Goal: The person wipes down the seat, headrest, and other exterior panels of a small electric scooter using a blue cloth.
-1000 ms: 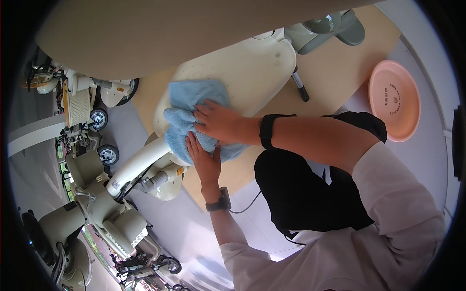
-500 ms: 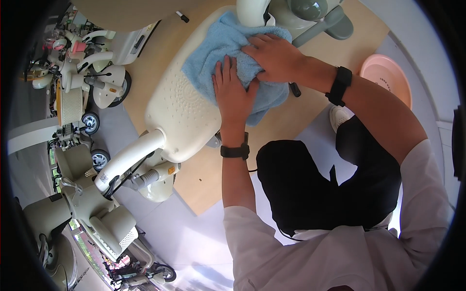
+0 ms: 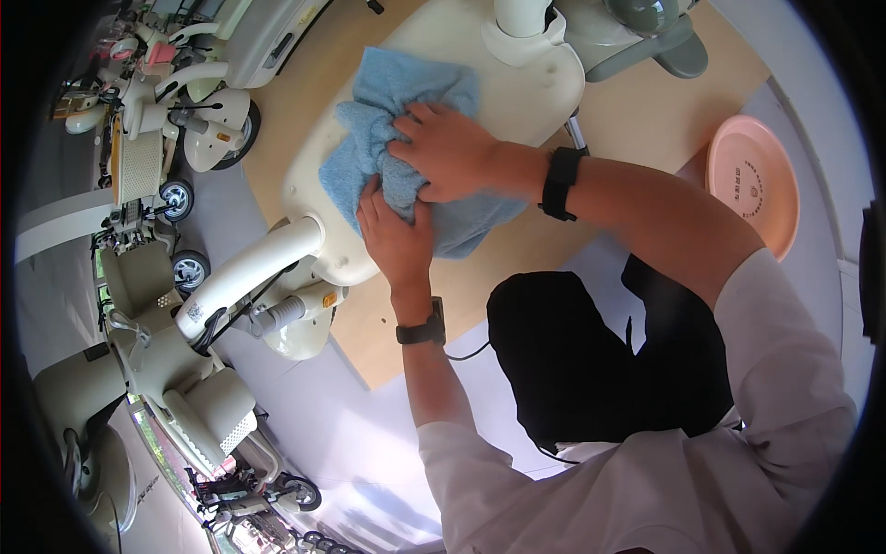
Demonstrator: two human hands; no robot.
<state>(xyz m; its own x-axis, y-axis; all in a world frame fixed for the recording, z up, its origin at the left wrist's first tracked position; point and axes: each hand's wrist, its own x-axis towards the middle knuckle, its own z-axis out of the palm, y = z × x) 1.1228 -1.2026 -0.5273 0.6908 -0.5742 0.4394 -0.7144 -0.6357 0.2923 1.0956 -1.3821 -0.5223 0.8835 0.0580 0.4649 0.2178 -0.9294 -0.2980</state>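
A blue towel (image 3: 406,92) lies bunched over the cream footboard (image 3: 526,88) of a scooter. My right hand (image 3: 449,152) grips a raised fold of it, fingers curled into the fabric. Just nearer to me, my left hand (image 3: 397,235) closes on the towel's near left part, its thumb against the same fold. The towel hides the middle of the footboard, and its right part hangs by the near edge. A cream tube (image 3: 249,277) runs from the footboard's left end.
A pink basin (image 3: 752,185) stands on the floor at the right. Several scooters, one with a cream front (image 3: 208,138), line the left side. A tan board (image 3: 637,120) lies beneath the scooter. My black-trousered knee (image 3: 544,342) is close to the footboard.
Both hands have slid left along the footboard with the towel, toward the tube end. The right end of the footboard is now uncovered, and my view has shifted somewhat.
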